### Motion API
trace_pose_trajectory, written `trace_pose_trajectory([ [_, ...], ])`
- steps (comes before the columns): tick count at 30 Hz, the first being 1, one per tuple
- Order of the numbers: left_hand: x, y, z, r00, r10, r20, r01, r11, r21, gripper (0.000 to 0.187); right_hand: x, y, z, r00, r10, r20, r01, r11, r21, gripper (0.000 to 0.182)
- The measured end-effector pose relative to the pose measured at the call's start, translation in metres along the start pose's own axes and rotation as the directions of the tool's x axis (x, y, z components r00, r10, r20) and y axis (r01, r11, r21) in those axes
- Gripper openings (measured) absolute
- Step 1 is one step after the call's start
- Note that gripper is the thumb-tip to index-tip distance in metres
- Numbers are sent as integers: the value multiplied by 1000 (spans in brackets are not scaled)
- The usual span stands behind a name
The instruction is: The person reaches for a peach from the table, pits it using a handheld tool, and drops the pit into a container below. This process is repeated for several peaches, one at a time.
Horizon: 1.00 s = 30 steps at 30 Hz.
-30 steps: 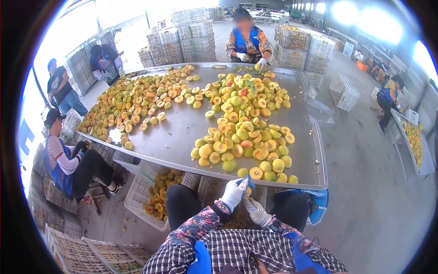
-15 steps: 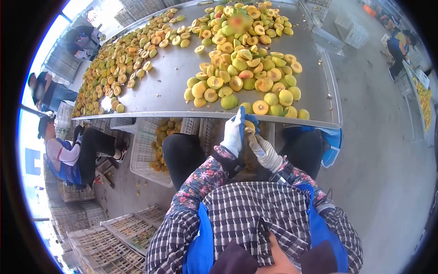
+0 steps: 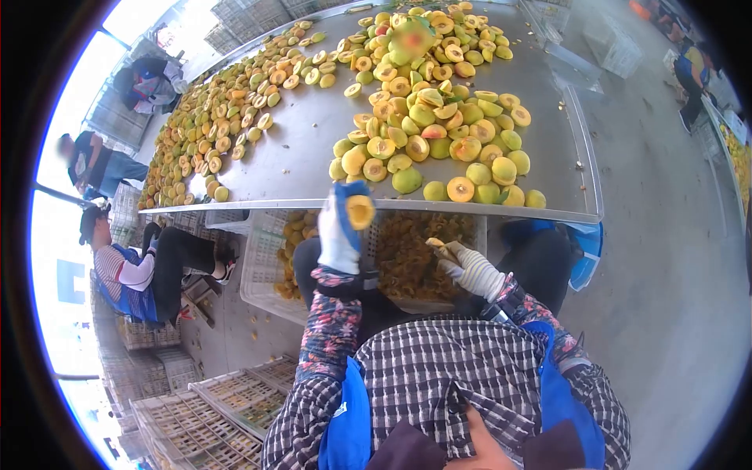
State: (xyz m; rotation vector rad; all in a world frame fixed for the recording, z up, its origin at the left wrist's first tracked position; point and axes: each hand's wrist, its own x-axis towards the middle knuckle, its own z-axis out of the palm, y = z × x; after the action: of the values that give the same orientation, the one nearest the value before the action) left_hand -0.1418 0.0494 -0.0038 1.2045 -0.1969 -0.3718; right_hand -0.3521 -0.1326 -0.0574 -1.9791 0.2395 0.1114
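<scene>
My left hand (image 3: 338, 237), in a white glove with blue fingers, holds a halved yellow peach (image 3: 360, 211), its hollowed face towards me. That hand is just below the near edge of the metal table, left of centre. My right hand (image 3: 475, 271), in a striped light glove, is closed lower down and to the right. From its fingertips sticks a small yellowish piece (image 3: 435, 244); I cannot make out whether it is fruit or a tool tip. Beneath the hands a crate holds brown-orange scraps (image 3: 407, 254). A heap of peach halves (image 3: 423, 117) lies on the table ahead.
The metal table (image 3: 301, 168) has a raised rim at right. More peach halves (image 3: 227, 117) spread along its left side. A white crate (image 3: 262, 270) with fruit stands by my left knee. Stacked crates (image 3: 196, 415) are at lower left. A seated co-worker (image 3: 133, 274) is at left.
My hands were together at the table edge; now they are apart. The left has moved left with the peach half, the right slightly down and right. The view has shifted a little.
</scene>
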Motion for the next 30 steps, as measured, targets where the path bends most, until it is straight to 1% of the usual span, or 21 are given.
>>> trace_pose_trajectory([
  [2,12,34,-36,984,149,-99,-110,940,323,33,0,4,1,999,-30,-11,30,999,-28,39],
  [3,19,43,-48,947,301,-107,-195,810,554,30,2,6,2,1000,-24,-6,24,998,-60,39],
  [4,21,52,-50,892,445,-74,-245,615,749,28,2,9,4,1000,-17,1,17,996,-88,39],
  [5,21,59,-51,869,495,-8,-265,478,837,28,3,11,5,1000,-19,22,21,994,-107,39],
  [6,18,62,-42,872,489,-5,-260,473,842,28,5,11,6,1000,-16,25,18,995,-97,39],
  [8,12,53,-12,922,376,90,-320,614,722,27,7,9,6,999,0,51,4,996,-85,39],
  [10,6,26,8,953,232,194,-300,645,703,28,6,5,5,1000,12,20,-10,996,-83,39],
  [11,2,13,19,966,88,242,-227,736,638,28,6,8,5,999,-30,-18,29,996,-81,41],
  [12,-9,11,38,968,-97,232,-58,812,580,27,6,10,3,996,-72,-58,67,994,-82,44],
  [13,-13,6,47,948,-204,243,-8,751,661,27,5,8,1,996,-66,-64,61,995,-82,44],
  [14,-15,-8,56,941,-91,325,-149,753,641,27,3,4,-2,993,-88,-81,79,991,-106,47],
  [16,-20,0,80,905,-184,385,-176,660,730,26,0,4,-2,989,-106,-99,93,987,-129,52],
  [18,-9,-17,87,891,-243,383,-140,656,742,26,1,9,1,989,-35,-142,19,993,-114,58],
  [20,5,-33,95,856,-85,510,-387,548,742,28,3,5,-3,994,20,-112,-37,987,-155,60],
  [22,15,-38,107,835,-60,547,-447,504,739,31,3,-4,-9,993,81,-89,-97,976,-194,63],
  [24,28,-51,114,826,-76,559,-490,396,777,33,3,-13,-13,990,135,-32,-139,967,-212,63],
  [25,38,-54,117,788,-129,602,-540,325,776,40,4,-13,-13,990,138,-38,-143,967,-210,63],
  [26,42,-60,119,784,-131,607,-544,326,773,40,6,-12,-12,989,140,-46,-147,965,-216,63],
  [28,41,-60,134,757,-165,633,-621,120,774,50,10,-5,-8,987,146,-59,-156,963,-220,63],
  [29,43,-58,141,746,-272,608,-627,20,779,62,12,0,-5,989,126,-82,-141,964,-225,64],
  [30,44,-60,145,745,-273,609,-628,22,778,62,14,3,-3,989,103,-103,-125,965,-232,64],
])
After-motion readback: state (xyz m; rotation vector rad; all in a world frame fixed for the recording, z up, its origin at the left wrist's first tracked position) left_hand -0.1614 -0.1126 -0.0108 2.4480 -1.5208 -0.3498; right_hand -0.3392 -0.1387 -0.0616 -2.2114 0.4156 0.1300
